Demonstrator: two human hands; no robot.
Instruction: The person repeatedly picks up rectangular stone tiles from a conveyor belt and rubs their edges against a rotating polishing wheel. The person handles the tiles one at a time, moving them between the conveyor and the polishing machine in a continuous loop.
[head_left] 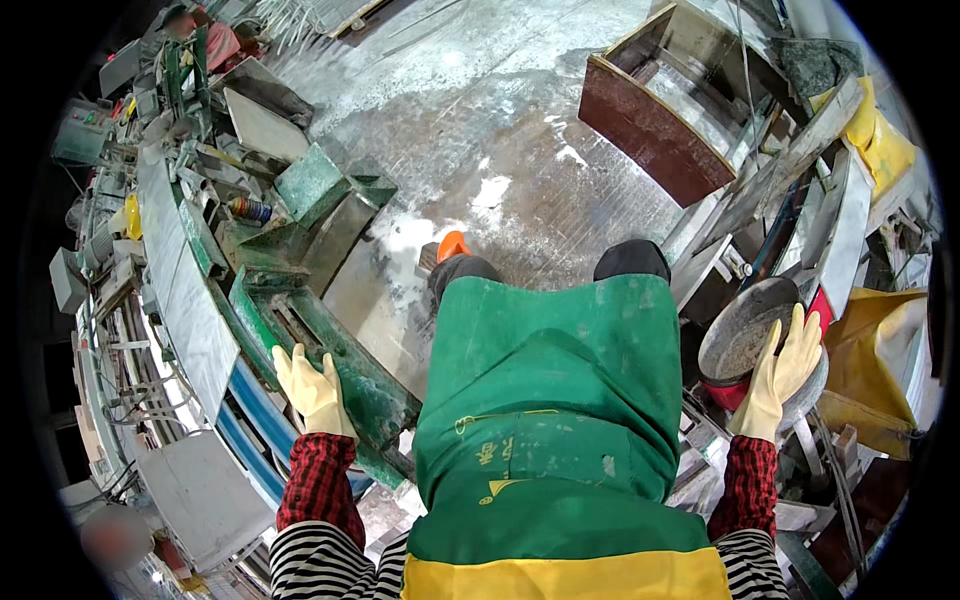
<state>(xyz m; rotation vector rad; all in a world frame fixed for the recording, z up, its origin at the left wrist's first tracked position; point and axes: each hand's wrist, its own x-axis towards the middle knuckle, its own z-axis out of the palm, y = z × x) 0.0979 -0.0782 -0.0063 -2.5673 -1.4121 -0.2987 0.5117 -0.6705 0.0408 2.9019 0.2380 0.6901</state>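
A stained floor (540, 190) has a green trough (362, 385) at its left edge and a round basin (728, 345) at its right. The gloved left hand (314, 394) is spread, empty, over the trough; the gloved right hand (778, 378), likewise spread, overlaps the basin's rim, contact unclear.

Two gloved hands (783, 378), two red-and-black checked cuffs (322, 485), two striped sleeves (320, 562), two dark knees (632, 261), one green apron (550, 370), one round grey basin (728, 345), one brown open-topped box (650, 130) at the right edge of the floor (450, 110).
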